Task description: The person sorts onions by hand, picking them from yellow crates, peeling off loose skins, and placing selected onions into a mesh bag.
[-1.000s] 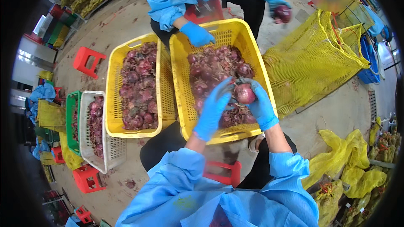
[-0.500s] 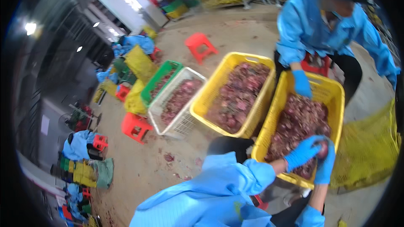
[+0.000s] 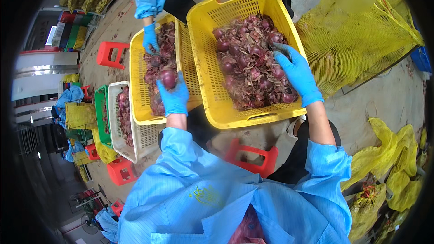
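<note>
My left hand (image 3: 175, 97), in a blue glove, grips a red onion (image 3: 168, 79) above the left yellow crate (image 3: 141, 114). Loose skins and red onions lie below it. In the right yellow crate (image 3: 214, 113), my gloved right hand (image 3: 298, 76) reaches over the heap of red onions (image 3: 244, 61). Its fingers are apart, and the fingertips touch or nearly touch the onions at the heap's right side. Dry papery skins cover much of that heap.
Across from me, a co-worker's gloved hand (image 3: 150, 38) is at an onion in the left crate. A white crate (image 3: 147, 138) and a green crate (image 3: 100, 117) stand further left. Red stools (image 3: 253, 158) are near. A yellow mesh sack (image 3: 348, 31) lies at right.
The view has turned, so the crates appear further left. My hands, earlier together around an onion over one crate, are now apart: left with an onion over the left crate, right in the other.
</note>
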Demonstrator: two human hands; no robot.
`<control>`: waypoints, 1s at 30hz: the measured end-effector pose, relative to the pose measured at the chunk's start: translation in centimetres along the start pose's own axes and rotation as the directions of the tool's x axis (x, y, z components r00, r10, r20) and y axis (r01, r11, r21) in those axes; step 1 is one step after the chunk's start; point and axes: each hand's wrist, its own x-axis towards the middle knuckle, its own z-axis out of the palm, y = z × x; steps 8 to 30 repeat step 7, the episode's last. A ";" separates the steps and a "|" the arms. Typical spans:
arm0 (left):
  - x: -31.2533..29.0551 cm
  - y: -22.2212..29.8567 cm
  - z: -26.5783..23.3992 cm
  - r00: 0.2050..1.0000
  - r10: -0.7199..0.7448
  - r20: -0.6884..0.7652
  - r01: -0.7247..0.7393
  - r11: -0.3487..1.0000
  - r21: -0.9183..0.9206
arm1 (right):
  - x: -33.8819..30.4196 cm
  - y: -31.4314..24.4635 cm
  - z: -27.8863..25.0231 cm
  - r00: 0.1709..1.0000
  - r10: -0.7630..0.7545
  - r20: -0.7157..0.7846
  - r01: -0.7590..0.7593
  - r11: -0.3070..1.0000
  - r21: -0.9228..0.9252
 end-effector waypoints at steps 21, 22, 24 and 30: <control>15.8 -5.8 -16.1 0.906 -0.401 0.138 0.111 0.539 0.835 | 0.5 1.1 -2.2 0.987 0.129 -0.099 -0.136 0.988 -0.069; 15.8 -5.8 -16.1 0.906 -0.401 0.138 0.111 0.539 0.835 | 0.5 1.1 -2.2 0.987 0.129 -0.099 -0.136 0.988 -0.069; 15.8 -5.8 -16.1 0.906 -0.401 0.138 0.111 0.539 0.835 | 0.5 1.1 -2.2 0.987 0.129 -0.099 -0.136 0.988 -0.069; 15.8 -5.8 -16.1 0.906 -0.401 0.138 0.111 0.539 0.835 | 0.5 1.1 -2.2 0.987 0.129 -0.099 -0.136 0.988 -0.069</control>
